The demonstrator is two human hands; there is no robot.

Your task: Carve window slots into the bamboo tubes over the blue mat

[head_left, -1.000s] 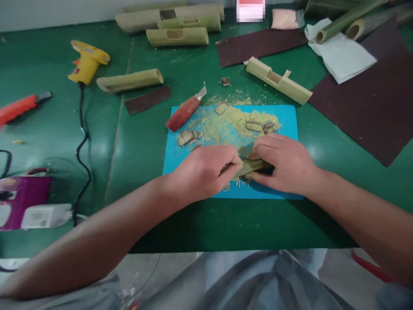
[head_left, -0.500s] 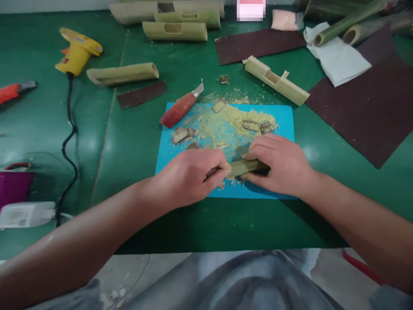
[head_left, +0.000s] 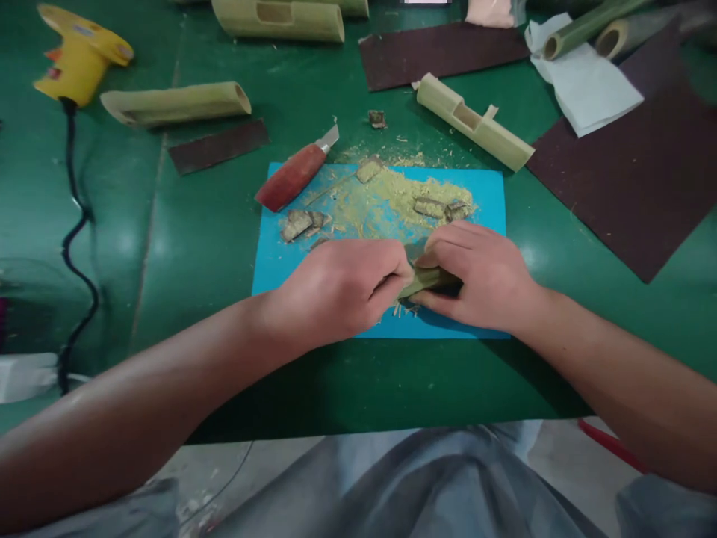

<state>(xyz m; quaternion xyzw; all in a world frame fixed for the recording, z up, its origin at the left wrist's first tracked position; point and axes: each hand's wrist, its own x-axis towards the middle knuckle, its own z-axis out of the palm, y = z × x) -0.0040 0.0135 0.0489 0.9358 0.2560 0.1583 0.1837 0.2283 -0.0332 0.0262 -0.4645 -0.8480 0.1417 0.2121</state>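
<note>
Both my hands meet over the near edge of a blue mat (head_left: 269,265) on the green table (head_left: 213,239). My right hand (head_left: 482,276) is closed round a short green bamboo piece (head_left: 423,280), pressing it onto the mat. My left hand (head_left: 341,291) is a closed fist at the piece's left end; what it grips is hidden by the fingers. Yellow shavings (head_left: 386,198) and small bamboo chips (head_left: 299,223) lie on the mat beyond my hands. A red-handled knife (head_left: 291,175) rests at the mat's far left corner.
Cut bamboo tubes (head_left: 473,123) (head_left: 176,103) (head_left: 280,16) lie about the far table. Dark sandpaper sheets (head_left: 632,179) (head_left: 442,48) (head_left: 218,146) lie right, back and left. A yellow glue gun (head_left: 81,52) with black cord (head_left: 75,232) sits far left. White paper (head_left: 588,86) lies under bamboo stalks at back right.
My left fist slid away from my right hand along the bamboo piece, then back against it. The view has tilted down, so the table's objects sit higher in the picture.
</note>
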